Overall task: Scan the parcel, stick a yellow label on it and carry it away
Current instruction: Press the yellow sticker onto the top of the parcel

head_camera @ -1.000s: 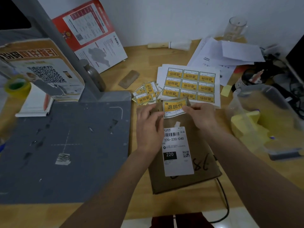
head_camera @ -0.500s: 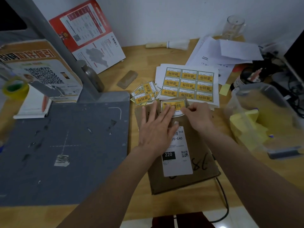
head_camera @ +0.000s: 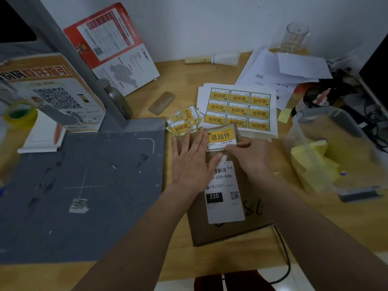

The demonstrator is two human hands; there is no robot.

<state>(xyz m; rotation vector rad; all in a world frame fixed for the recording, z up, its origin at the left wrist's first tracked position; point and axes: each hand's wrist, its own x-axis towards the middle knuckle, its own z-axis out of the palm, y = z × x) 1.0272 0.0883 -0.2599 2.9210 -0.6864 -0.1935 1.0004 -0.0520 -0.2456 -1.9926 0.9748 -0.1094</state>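
a: where was the parcel (head_camera: 222,198) seen?

b: flat on the desk (head_camera: 178,70), just right of the grey mat (head_camera: 84,185).

a: and the hands?

b: the left hand (head_camera: 192,162) was spread flat on the parcel beside the yellow label (head_camera: 221,138); the label's lower edge was pinched by the right hand (head_camera: 249,156).

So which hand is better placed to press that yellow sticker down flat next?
Probably the left hand: it lies open and flat on the parcel, fingers right beside the yellow label. The right hand is busy pinching the label's lower edge.
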